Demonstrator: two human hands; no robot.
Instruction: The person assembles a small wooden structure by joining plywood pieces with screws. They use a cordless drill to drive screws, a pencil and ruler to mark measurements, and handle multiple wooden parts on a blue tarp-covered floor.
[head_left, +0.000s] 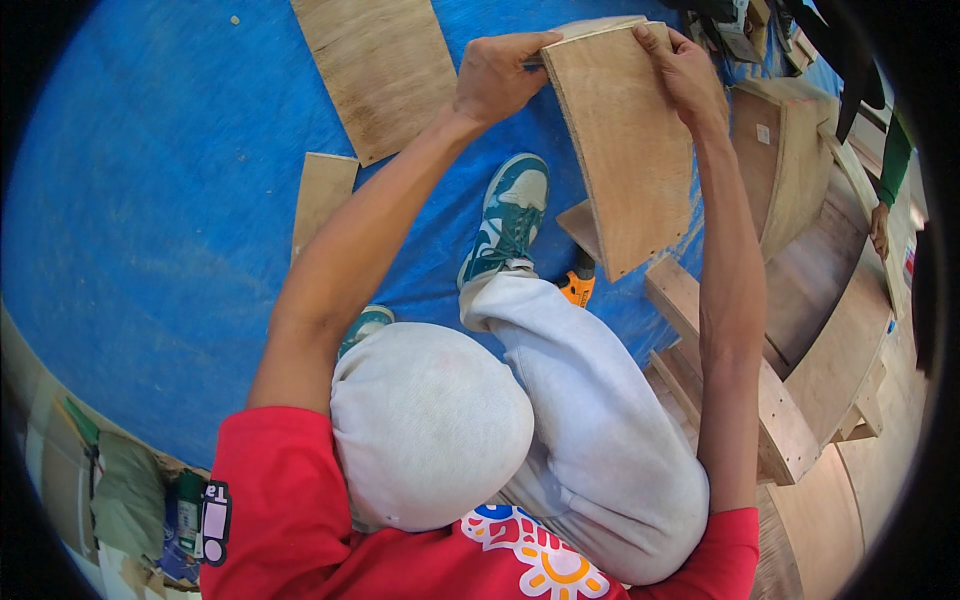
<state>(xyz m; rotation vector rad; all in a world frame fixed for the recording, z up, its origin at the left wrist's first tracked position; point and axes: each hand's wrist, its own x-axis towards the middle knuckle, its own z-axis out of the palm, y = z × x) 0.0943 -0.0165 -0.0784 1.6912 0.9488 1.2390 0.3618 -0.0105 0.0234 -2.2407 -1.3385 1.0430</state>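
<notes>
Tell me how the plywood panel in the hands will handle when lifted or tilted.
The plywood panel looks stiff: it shows no sag though the left hand and right hand grip only its top edge. It is thin, so probably light. Its broad flat face may swing or twist easily; the edges look rough, not slippery.

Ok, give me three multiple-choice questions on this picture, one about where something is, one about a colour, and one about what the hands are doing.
1. Where is the orange drill?
A. on the tarp by the shoe
B. in the left hand
C. on the plywood panel

2. What colour is the tarp?
A. green
B. blue
C. grey

3. How is the plywood panel held?
A. by the left hand alone
B. lying flat, untouched
C. by both hands at its top

Answers: 1 A, it lies beside the teal shoe. 2 B, the sheet is blue. 3 C, the left hand and right hand grip its top corners.
</notes>
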